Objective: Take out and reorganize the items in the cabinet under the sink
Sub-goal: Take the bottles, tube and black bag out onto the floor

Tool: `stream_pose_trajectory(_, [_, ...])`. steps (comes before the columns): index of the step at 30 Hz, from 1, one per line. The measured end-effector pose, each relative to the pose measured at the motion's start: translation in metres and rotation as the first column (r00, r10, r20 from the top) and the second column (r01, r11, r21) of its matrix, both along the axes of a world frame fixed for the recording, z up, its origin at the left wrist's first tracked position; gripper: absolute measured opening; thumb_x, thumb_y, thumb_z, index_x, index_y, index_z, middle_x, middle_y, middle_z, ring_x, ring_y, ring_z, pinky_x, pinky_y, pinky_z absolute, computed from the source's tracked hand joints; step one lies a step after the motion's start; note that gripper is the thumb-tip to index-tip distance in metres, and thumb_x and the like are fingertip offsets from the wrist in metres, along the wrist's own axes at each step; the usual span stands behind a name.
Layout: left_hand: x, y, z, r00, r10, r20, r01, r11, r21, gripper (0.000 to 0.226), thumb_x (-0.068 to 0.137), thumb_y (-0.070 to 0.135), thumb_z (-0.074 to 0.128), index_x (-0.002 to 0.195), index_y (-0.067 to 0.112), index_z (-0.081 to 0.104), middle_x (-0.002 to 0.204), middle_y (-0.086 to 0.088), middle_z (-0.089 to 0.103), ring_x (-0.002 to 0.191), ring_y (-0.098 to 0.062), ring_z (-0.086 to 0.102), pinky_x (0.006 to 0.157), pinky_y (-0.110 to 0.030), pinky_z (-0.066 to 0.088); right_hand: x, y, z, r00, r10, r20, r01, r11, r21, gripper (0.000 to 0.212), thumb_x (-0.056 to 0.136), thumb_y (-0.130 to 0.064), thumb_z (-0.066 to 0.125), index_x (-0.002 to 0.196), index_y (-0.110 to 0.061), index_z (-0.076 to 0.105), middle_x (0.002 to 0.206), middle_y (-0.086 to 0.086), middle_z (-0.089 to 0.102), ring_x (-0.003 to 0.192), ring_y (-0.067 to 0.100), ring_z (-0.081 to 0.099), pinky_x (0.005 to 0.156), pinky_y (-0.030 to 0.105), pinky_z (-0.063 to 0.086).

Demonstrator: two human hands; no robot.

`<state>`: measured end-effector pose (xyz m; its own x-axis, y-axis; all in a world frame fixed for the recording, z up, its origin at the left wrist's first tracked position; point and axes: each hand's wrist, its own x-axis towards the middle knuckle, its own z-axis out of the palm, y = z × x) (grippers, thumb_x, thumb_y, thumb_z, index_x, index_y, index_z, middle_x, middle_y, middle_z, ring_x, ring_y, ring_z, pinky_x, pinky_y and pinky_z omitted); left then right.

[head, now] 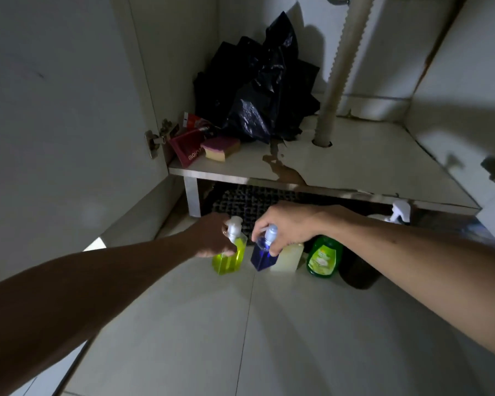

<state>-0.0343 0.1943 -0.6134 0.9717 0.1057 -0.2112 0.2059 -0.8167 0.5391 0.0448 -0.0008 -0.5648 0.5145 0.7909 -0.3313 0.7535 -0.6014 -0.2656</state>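
At the centre of the frame the left hand (pixel 212 237) is gripping the yellow bottle (pixel 229 257) and the right hand (pixel 286 224) is pinching the blue bottle (pixel 263 254) by its pump, apparently lining them up on the floor (pixel 240 324) below the cabinet shelf (pixel 340 167).

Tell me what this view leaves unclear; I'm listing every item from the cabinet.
- Dark container, head view: right forearm and shadow hide it.
- Pale bottle: the right hand and the blue bottle cover its top.
- Spray bottle: only the trigger head shows.
- Black bag: contents unseen.
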Motion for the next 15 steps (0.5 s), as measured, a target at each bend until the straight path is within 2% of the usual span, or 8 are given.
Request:
stream_pose_trajectory(1, [-0.002, -0.008, -0.006, 0.999, -0.034, -0.012, 0.034, 0.999, -0.006, 0.055, 0.068, 0.018, 0.082, 0.116, 0.016, 0.055, 0.1, 0.001, 0.06, 0.091, -0.014, 0.058, 0.07, -0.025, 0.049, -0.006, -0.006, -0.006, 1.0, 0.011, 0.008, -0.01, 1.0, -0.019, 0.043, 0.074, -0.025, 0.083, 0.115, -0.034, 0.071, 0.086, -0.022, 0.061, 0.074, -0.008, 0.056, 0.057, 0.009, 0.038])
stream_pose_trajectory(3, [-0.003, -0.025, -0.015, 0.994, -0.105, -0.027, 0.104, 0.994, -0.02, 0.05, 0.069, 0.013, 0.083, 0.111, 0.013, 0.057, 0.091, 0.005, 0.053, 0.085, -0.012, 0.055, 0.056, -0.017, 0.037, -0.014, -0.019, -0.02, 0.999, 0.029, 0.029, -0.027, 0.998, -0.057, 0.044, 0.075, -0.024, 0.082, 0.116, -0.032, 0.07, 0.086, -0.02, 0.059, 0.075, -0.002, 0.055, 0.056, 0.008, 0.037])
stream_pose_trajectory(5, [-0.001, -0.042, -0.024, 0.982, -0.177, -0.059, 0.176, 0.984, -0.023, 0.046, 0.067, 0.009, 0.084, 0.104, 0.013, 0.057, 0.093, 0.004, 0.052, 0.087, -0.013, 0.054, 0.053, -0.016, 0.033, -0.022, -0.036, -0.032, 1.0, 0.019, 0.025, -0.016, 0.993, -0.121, 0.046, 0.075, -0.022, 0.08, 0.119, -0.031, 0.068, 0.088, -0.017, 0.06, 0.076, 0.004, 0.054, 0.062, 0.015, 0.043])
stream_pose_trajectory(7, [0.005, -0.06, -0.035, 0.965, -0.248, -0.083, 0.247, 0.969, -0.025, 0.044, 0.063, 0.006, 0.086, 0.097, 0.013, 0.058, 0.093, 0.002, 0.055, 0.087, -0.014, 0.055, 0.056, -0.02, 0.038, -0.027, -0.058, -0.044, 1.0, -0.014, 0.024, 0.018, 0.981, -0.195, 0.046, 0.074, -0.021, 0.079, 0.118, -0.03, 0.067, 0.094, -0.01, 0.063, 0.081, 0.012, 0.059, 0.069, 0.025, 0.051])
stream_pose_trajectory(9, [0.008, -0.079, -0.046, 0.951, -0.3, -0.074, 0.299, 0.954, -0.031, 0.043, 0.06, 0.008, 0.087, 0.094, 0.015, 0.062, 0.095, 0.001, 0.061, 0.093, -0.015, 0.059, 0.068, -0.024, 0.047, -0.03, -0.08, -0.055, 0.999, -0.028, 0.038, 0.036, 0.967, -0.252, 0.043, 0.071, -0.021, 0.077, 0.112, -0.031, 0.067, 0.1, -0.006, 0.065, 0.087, 0.016, 0.062, 0.077, 0.035, 0.057])
stream_pose_trajectory(12, [0.01, -0.107, -0.058, 0.935, -0.352, -0.042, 0.352, 0.936, -0.013, 0.055, 0.061, 0.016, 0.087, 0.11, 0.017, 0.064, 0.11, 0.001, 0.062, 0.107, -0.018, 0.059, 0.085, -0.029, 0.051, -0.03, -0.113, -0.064, 0.996, -0.056, 0.068, 0.074, 0.95, -0.303, 0.037, 0.07, -0.021, 0.074, 0.106, -0.029, 0.067, 0.101, -0.006, 0.065, 0.09, 0.018, 0.063, 0.076, 0.041, 0.058])
stream_pose_trajectory(15, [0.015, -0.133, -0.07, 0.925, -0.38, -0.017, 0.379, 0.924, -0.049, 0.066, 0.064, 0.011, 0.085, 0.125, 0.018, 0.061, 0.12, 0.0, 0.062, 0.111, -0.018, 0.058, 0.086, -0.029, 0.051, -0.03, -0.142, -0.07, 0.98, -0.151, 0.129, 0.183, 0.937, -0.296, 0.034, 0.076, -0.024, 0.073, 0.109, -0.024, 0.067, 0.102, 0.0, 0.061, 0.089, 0.022, 0.063, 0.074, 0.039, 0.057])
